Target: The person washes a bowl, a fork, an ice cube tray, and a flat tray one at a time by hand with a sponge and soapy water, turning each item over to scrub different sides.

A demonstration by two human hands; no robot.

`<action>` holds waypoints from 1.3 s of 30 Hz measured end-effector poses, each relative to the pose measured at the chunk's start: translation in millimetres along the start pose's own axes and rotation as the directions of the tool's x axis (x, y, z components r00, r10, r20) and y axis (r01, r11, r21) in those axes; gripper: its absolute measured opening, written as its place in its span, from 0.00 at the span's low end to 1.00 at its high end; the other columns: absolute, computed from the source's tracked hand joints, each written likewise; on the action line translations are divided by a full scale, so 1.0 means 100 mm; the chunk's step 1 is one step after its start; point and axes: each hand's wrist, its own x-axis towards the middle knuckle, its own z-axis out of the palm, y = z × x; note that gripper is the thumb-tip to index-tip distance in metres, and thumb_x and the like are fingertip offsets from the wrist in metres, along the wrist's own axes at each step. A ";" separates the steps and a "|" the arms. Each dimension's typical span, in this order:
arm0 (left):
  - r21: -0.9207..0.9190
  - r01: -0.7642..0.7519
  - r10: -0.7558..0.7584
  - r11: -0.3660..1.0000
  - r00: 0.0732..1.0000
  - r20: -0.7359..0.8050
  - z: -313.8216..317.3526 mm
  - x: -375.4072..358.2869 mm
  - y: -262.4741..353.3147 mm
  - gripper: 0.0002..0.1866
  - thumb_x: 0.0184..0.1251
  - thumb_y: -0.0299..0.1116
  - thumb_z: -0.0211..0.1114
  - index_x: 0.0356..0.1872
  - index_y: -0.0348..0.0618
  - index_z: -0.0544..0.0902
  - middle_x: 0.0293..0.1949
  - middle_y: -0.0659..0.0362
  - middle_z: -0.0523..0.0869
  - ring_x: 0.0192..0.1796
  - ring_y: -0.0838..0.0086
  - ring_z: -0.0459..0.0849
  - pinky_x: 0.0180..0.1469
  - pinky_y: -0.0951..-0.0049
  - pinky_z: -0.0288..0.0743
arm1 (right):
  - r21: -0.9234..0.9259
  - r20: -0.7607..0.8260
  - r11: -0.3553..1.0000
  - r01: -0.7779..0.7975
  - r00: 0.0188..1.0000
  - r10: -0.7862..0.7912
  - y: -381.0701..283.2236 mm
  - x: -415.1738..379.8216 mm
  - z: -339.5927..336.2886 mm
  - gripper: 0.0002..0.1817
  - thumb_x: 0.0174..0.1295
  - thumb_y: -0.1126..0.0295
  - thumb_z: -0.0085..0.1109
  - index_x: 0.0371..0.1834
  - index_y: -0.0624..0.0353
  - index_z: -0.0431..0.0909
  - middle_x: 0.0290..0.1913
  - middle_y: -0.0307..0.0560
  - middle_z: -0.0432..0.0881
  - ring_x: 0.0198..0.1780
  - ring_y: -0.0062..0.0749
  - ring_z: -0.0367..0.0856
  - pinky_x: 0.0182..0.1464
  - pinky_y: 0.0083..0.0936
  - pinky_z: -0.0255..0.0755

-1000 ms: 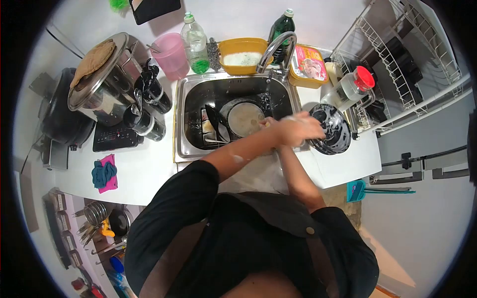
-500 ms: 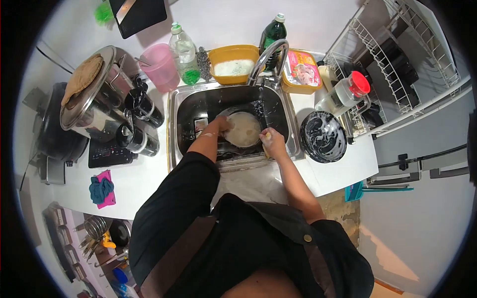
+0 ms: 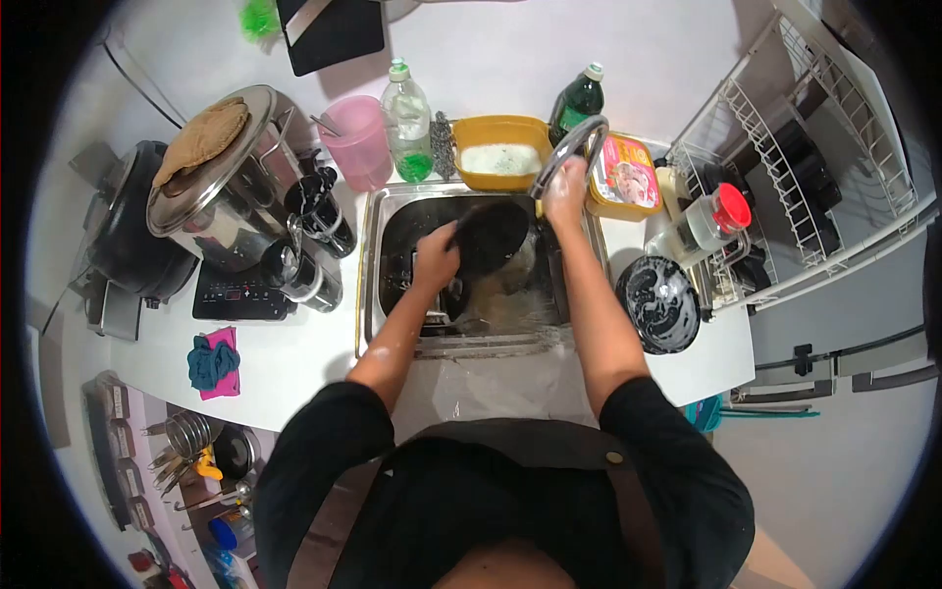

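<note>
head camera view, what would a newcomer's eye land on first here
Probably the dark round pan that the left hand holds tilted over the sink, with the right hand up at the curved faucet. Next comes the foam-streaked black dish on the counter, right of the sink. Behind it, the jug's bright red lid stands out.

The left hand (image 3: 437, 263) is out in front, its back upward, fingers (image 3: 447, 237) curled in a grip. The left forearm (image 3: 402, 334) slants inward from the elbow and bears a pale smear. The right hand (image 3: 563, 196) reaches farther forward, its fingers bent and partly hidden. The right forearm (image 3: 597, 309) is nearly straight, leaning slightly inward. The hands are well apart, the arms uncrossed.
</note>
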 end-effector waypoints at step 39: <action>-0.814 0.544 -0.527 0.205 0.762 0.376 0.03 -0.31 0.39 0.31 0.63 0.62 0.40 0.65 0.73 0.46 0.60 0.60 0.65 0.54 0.58 0.73 0.36 0.48 0.77 | -0.532 0.704 0.621 0.575 0.709 -0.053 -0.25 -1.09 0.14 0.12 0.52 0.70 0.50 0.41 0.60 0.69 0.43 0.55 0.68 0.47 0.49 0.68 0.48 0.42 0.63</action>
